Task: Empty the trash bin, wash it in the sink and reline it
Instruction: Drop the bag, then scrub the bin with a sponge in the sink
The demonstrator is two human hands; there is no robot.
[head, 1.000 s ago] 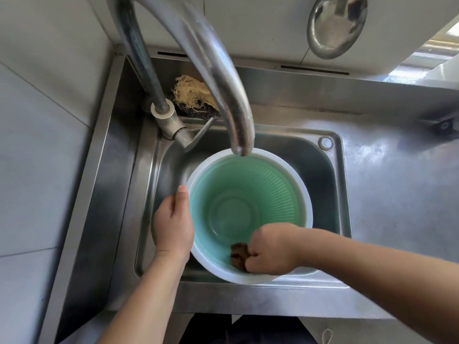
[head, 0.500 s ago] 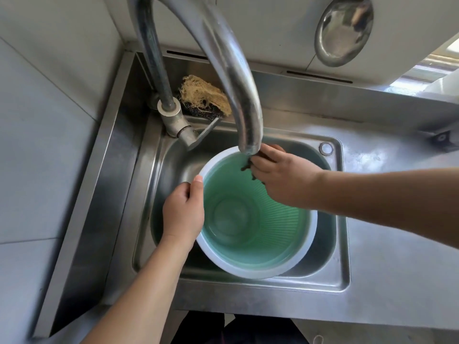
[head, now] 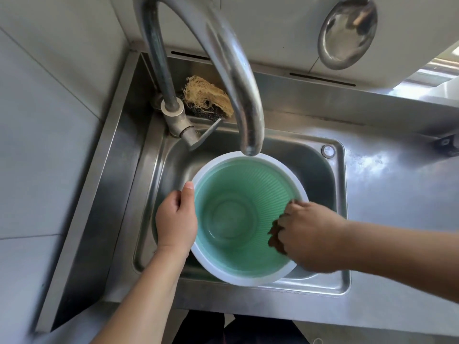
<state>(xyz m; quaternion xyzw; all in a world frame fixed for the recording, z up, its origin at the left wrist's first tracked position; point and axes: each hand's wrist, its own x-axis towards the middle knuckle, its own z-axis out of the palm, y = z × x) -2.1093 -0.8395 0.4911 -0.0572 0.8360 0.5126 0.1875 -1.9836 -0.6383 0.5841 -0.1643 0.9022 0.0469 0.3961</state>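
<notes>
A round green trash bin with a white rim and ribbed inner wall stands in the steel sink, its mouth facing up under the tap spout. My left hand grips the bin's left rim, thumb lying along the rim's top. My right hand holds a dark brown scrubbing pad and presses it against the inner wall at the right side of the bin. A little water lies in the bin's bottom.
The curved steel tap arches over the sink, its spout just above the bin's far rim. A tan fibre scrubber lies on a dark pad behind the tap. Steel counter extends right; tiled wall stands left. A metal ladle hangs above.
My right hand with the brown pad has swept from the bin's near rim to its far rim and now to the right inner wall. My left hand keeps its hold on the left rim.
</notes>
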